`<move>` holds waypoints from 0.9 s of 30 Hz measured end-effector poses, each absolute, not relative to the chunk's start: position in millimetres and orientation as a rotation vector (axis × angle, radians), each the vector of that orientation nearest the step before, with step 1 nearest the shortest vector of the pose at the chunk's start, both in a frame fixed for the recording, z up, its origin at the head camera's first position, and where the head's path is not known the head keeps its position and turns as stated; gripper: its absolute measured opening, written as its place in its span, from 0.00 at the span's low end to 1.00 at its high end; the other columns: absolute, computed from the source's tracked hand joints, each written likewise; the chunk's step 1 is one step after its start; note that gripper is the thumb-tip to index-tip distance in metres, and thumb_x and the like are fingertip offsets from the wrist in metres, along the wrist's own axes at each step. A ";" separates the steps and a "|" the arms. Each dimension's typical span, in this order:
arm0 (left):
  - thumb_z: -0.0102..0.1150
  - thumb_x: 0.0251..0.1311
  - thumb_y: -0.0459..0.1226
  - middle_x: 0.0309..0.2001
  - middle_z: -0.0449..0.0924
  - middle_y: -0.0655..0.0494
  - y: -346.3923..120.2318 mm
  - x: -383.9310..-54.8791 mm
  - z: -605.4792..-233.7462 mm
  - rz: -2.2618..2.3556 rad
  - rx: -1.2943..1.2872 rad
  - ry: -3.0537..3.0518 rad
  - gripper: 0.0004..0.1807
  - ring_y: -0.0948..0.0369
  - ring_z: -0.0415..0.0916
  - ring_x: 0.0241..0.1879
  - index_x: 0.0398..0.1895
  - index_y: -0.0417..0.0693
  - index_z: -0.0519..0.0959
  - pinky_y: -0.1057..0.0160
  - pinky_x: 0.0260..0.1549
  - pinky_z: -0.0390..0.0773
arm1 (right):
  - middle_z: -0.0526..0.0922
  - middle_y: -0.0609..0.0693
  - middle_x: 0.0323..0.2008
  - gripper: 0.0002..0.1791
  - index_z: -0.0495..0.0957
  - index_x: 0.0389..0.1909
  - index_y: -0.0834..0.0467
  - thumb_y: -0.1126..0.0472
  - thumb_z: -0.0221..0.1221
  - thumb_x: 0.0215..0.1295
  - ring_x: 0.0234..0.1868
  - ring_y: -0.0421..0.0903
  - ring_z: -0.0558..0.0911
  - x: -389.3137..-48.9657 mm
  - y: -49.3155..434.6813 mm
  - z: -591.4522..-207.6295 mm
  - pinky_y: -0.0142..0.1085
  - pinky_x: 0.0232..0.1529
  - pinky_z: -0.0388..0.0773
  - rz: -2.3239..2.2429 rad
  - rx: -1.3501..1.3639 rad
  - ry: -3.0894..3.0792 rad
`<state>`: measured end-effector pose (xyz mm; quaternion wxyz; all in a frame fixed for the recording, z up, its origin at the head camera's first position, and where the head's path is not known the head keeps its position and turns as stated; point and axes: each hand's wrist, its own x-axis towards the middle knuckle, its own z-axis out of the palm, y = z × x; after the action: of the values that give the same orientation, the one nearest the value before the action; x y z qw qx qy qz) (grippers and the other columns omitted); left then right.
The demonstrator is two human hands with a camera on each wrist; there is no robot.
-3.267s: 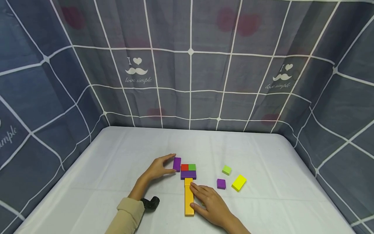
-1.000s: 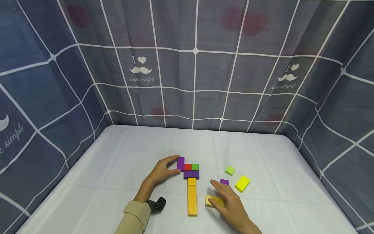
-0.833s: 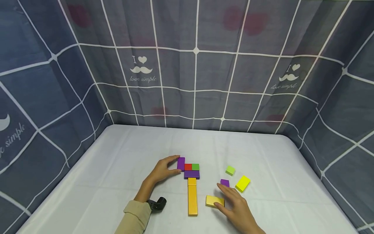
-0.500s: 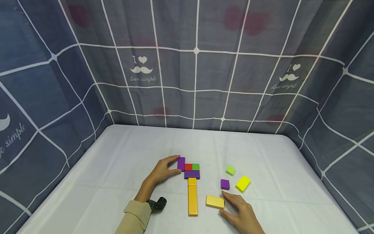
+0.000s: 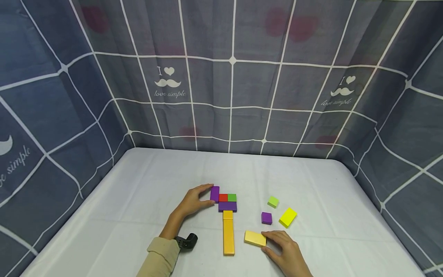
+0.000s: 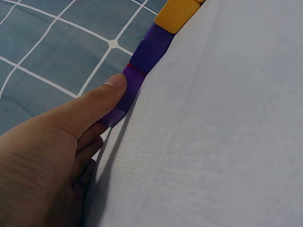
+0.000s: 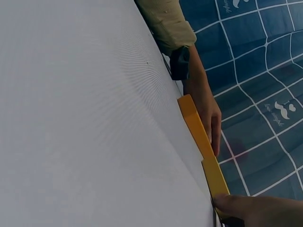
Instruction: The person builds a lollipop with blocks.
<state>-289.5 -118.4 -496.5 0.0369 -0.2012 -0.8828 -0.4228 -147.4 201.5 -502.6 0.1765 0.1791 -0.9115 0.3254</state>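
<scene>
My left hand [image 5: 191,202] holds a purple oblong block [image 5: 215,194] by its two ends, thumb at the near end, index finger at the far end. That block stands against a red block [image 5: 223,197], beside a green block [image 5: 232,197]. Below them lies a dark purple block [image 5: 227,207], then a small orange block [image 5: 227,215] and a long orange block [image 5: 228,238] in a column. My right hand [image 5: 287,252] pinches the right end of a yellow oblong block [image 5: 255,238] between thumb and index finger. In the right wrist view the thumb [image 7: 232,204] presses this yellow block.
To the right lie a purple cube [image 5: 266,218], a lime green cube [image 5: 273,202] and a bright yellow block [image 5: 288,218]. A white cloth [image 5: 166,169] covers the table. Dark checked curtains [image 5: 207,84] enclose the back and sides.
My right hand drew back from the column to the yellow block, uncovering it, and now grips its right end. Earlier, my left hand moved the purple block right, against the red one.
</scene>
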 end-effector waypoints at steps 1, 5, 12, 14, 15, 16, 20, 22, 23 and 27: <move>0.71 0.45 0.46 0.59 0.72 0.49 -118.4 -289.7 -496.7 -1.296 -0.619 -2.709 0.36 0.52 0.65 0.61 0.60 0.46 0.72 0.51 0.61 0.62 | 0.79 0.32 0.40 0.23 0.82 0.43 0.52 0.62 0.73 0.40 0.42 0.35 0.77 -147.5 201.1 -502.7 0.34 0.44 0.79 0.915 0.488 -2.580; 0.71 0.45 0.46 0.58 0.72 0.50 -118.5 -289.9 -497.2 -1.287 -0.623 -2.709 0.36 0.52 0.65 0.61 0.60 0.46 0.72 0.52 0.61 0.62 | 0.78 0.31 0.39 0.22 0.82 0.42 0.51 0.61 0.73 0.40 0.41 0.32 0.76 -148.2 200.4 -503.1 0.34 0.44 0.78 0.884 0.420 -2.576; 0.70 0.45 0.47 0.58 0.72 0.50 -118.4 -290.3 -497.9 -1.278 -0.623 -2.713 0.36 0.53 0.65 0.61 0.60 0.47 0.72 0.52 0.61 0.62 | 0.79 0.32 0.39 0.22 0.83 0.41 0.52 0.60 0.74 0.39 0.41 0.32 0.75 -148.0 200.7 -501.1 0.35 0.44 0.78 0.866 0.415 -2.569; 0.70 0.45 0.47 0.58 0.72 0.50 -118.3 -290.1 -498.2 -1.278 -0.623 -2.710 0.36 0.53 0.65 0.61 0.60 0.47 0.72 0.52 0.61 0.62 | 0.79 0.33 0.39 0.23 0.83 0.42 0.52 0.58 0.74 0.39 0.41 0.33 0.75 -148.4 201.1 -500.1 0.36 0.44 0.78 0.862 0.419 -2.563; 0.70 0.45 0.47 0.58 0.72 0.50 -118.2 -290.1 -498.4 -1.279 -0.622 -2.709 0.36 0.53 0.65 0.61 0.60 0.47 0.72 0.52 0.61 0.62 | 0.80 0.34 0.39 0.24 0.82 0.43 0.52 0.57 0.74 0.39 0.42 0.33 0.75 -148.9 201.9 -499.6 0.37 0.44 0.78 0.862 0.426 -2.557; 0.70 0.45 0.47 0.58 0.72 0.51 -118.4 -290.1 -498.7 -1.277 -0.620 -2.710 0.36 0.53 0.65 0.61 0.60 0.47 0.72 0.52 0.61 0.62 | 0.80 0.35 0.40 0.24 0.82 0.43 0.53 0.57 0.74 0.39 0.42 0.34 0.76 -150.2 202.7 -499.2 0.37 0.45 0.78 0.855 0.434 -2.548; 0.70 0.45 0.48 0.59 0.72 0.50 -118.7 -290.5 -499.4 -1.281 -0.623 -2.705 0.36 0.52 0.65 0.61 0.60 0.48 0.72 0.51 0.61 0.62 | 0.82 0.40 0.41 0.25 0.82 0.44 0.54 0.58 0.74 0.39 0.43 0.38 0.77 -159.9 207.7 -496.8 0.39 0.44 0.78 0.804 0.455 -2.487; 0.70 0.45 0.48 0.59 0.72 0.50 -118.6 -290.8 -499.5 -1.284 -0.630 -2.700 0.36 0.52 0.65 0.61 0.60 0.47 0.72 0.51 0.61 0.62 | 0.82 0.45 0.42 0.25 0.81 0.45 0.56 0.60 0.73 0.41 0.44 0.42 0.78 -166.6 210.0 -495.0 0.41 0.44 0.78 0.793 0.446 -2.471; 0.70 0.45 0.48 0.59 0.72 0.50 -118.5 -290.7 -499.5 -1.285 -0.631 -2.699 0.36 0.52 0.65 0.60 0.60 0.47 0.72 0.51 0.60 0.63 | 0.82 0.47 0.43 0.25 0.80 0.46 0.57 0.61 0.73 0.42 0.45 0.44 0.79 -169.9 210.7 -494.0 0.41 0.45 0.78 0.796 0.442 -2.473; 0.70 0.45 0.48 0.59 0.72 0.50 -118.3 -290.3 -499.1 -1.283 -0.628 -2.702 0.37 0.52 0.65 0.61 0.60 0.47 0.72 0.51 0.61 0.62 | 0.79 0.55 0.49 0.28 0.76 0.52 0.62 0.62 0.70 0.47 0.51 0.52 0.78 -179.9 210.8 -490.0 0.46 0.49 0.75 0.813 0.422 -2.548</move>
<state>-290.3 -118.3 -499.1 0.0424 -0.2054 -0.8833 -0.4194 -179.9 210.8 -490.0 0.2153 0.1522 -0.9189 0.2934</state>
